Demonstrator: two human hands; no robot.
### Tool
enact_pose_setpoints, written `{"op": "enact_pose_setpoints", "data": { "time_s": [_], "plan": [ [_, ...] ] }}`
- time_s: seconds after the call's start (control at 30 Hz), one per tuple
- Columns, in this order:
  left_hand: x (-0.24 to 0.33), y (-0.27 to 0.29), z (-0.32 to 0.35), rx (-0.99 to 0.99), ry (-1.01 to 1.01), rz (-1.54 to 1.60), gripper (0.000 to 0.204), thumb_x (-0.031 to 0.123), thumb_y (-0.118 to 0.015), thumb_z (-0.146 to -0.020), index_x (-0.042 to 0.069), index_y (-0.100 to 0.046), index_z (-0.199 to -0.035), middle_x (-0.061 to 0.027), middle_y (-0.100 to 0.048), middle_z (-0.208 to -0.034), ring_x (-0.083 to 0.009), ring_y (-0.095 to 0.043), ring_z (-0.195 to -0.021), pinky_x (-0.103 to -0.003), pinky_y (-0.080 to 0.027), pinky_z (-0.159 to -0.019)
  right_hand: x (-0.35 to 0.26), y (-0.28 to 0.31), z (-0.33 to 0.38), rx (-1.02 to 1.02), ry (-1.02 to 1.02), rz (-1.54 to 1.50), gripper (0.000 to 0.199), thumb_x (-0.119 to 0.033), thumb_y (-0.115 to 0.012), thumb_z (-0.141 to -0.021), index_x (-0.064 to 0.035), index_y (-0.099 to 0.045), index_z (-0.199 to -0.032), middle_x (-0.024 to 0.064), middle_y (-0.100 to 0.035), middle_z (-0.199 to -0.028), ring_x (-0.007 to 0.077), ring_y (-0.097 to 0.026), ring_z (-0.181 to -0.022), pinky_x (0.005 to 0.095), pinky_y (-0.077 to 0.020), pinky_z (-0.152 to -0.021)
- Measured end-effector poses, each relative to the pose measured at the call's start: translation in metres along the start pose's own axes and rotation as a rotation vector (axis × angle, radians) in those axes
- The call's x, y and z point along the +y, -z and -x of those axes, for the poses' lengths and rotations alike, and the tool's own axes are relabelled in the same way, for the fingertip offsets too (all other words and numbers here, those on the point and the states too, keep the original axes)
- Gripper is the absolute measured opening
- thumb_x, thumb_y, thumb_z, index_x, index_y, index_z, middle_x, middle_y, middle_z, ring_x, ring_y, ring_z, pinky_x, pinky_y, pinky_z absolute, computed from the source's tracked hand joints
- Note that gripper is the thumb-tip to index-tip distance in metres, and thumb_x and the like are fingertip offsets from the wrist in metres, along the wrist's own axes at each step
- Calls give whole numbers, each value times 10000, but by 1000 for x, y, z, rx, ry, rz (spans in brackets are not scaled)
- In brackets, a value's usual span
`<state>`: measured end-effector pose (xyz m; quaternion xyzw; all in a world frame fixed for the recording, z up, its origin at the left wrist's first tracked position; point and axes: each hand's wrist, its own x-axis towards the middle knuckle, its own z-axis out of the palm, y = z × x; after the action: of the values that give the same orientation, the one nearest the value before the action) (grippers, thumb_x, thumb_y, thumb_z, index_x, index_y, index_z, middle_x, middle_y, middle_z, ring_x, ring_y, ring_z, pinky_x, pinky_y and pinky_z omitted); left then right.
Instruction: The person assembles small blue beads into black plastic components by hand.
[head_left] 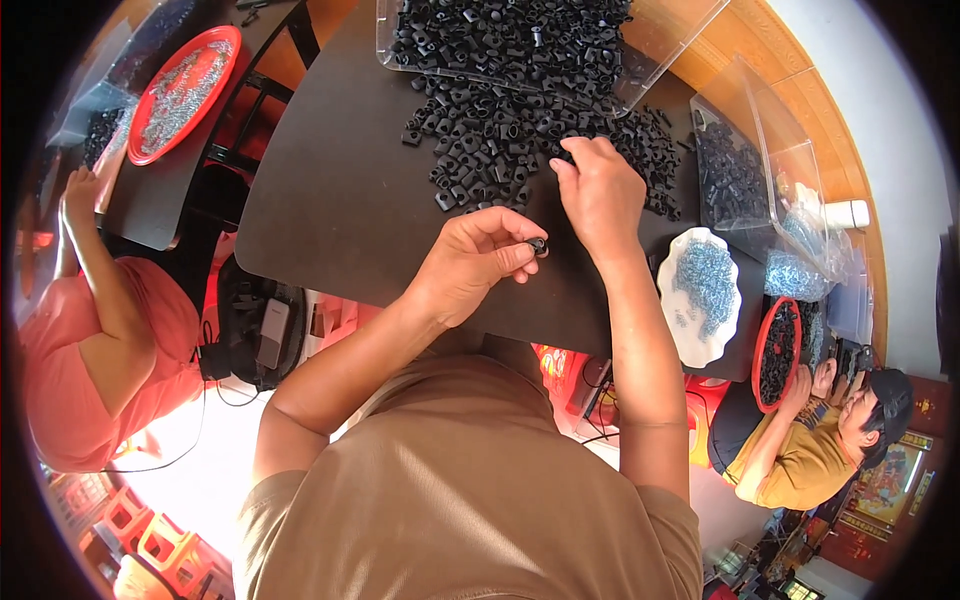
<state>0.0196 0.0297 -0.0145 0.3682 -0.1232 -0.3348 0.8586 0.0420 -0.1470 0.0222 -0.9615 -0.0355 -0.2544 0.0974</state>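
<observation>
My left hand (470,262) is closed, pinching a small black plastic part (538,246) between thumb and fingertips above the near side of the dark table. The part looks rounded, with a light glint on it; its finer shape is too small to make out. Farther right, my right hand (603,195) reaches to the near edge of a heap of small black plastic parts (480,150). Its thumb and forefinger are a little apart, and nothing held shows between them. The heap spills forward from a clear plastic bin (648,85) full of the same parts.
Right of my forearm, a white scalloped dish (672,285) holds small silvery-blue pieces. Beyond are another clear bin (775,150) and a red tray (765,385) of black parts, beside a person (800,450) at work. Another person (110,340) sits left, near a red tray (140,145).
</observation>
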Motion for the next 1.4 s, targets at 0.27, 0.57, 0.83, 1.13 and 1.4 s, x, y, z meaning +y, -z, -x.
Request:
{"op": "enact_pose_setpoints", "data": {
  "time_s": [0.27, 0.57, 0.83, 1.13, 1.4],
  "plan": [
    [-2, 1, 2, 4, -18, 7, 123, 18, -595, -860, 16, -614, -982, -62, -633, -898, -108, -586, -757, -231, -481, -670, 5, -7, -3, 237, 58, -172, 116, -22, -637, -719, -57, -532, -755, 72, -538, -697, 229, -572, -614, 358, -468, -535],
    [1, -2, 4, -19, 7, -14, 119, 75, -575, -889, 23, -604, -992, -44, -617, -882, -96, -566, -734, -227, -469, -662, -4, 42, 53, -198, -383, -1336, 107, -4, -542, -856, 35, -607, -931, 24, -528, -733, 69, -507, -554, 182, -413, -469],
    [0, -10, 5, -20, -30, -228, 120, 66, -540, -904, 10, -603, -990, -16, -590, -799, -76, -538, -673, -220, -460, -616, -13, 26, 70, -191, -439, -1883, 84, 26, -616, -822, 30, -543, -863, 100, -563, -793, 112, -542, -554, 230, -477, -421],
    [-1, -13, 7, 24, -45, -312, 129, 50, -548, -896, 10, -623, -993, -13, -597, -785, -62, -531, -656, -201, -450, -580, -8, 21, 75, -196, -420, -1884, 86, 51, -627, -804, 21, -547, -814, 94, -557, -718, 106, -534, -522, 211, -465, -411],
    [0, -15, 10, 44, -72, -365, 124, 34, -562, -885, 9, -639, -980, -7, -581, -792, -64, -522, -656, -202, -438, -574, -12, 23, 77, -180, -344, -1690, 106, 70, -643, -779, 10, -558, -759, 93, -568, -681, 105, -532, -509, 211, -451, -429]
  ]
}}
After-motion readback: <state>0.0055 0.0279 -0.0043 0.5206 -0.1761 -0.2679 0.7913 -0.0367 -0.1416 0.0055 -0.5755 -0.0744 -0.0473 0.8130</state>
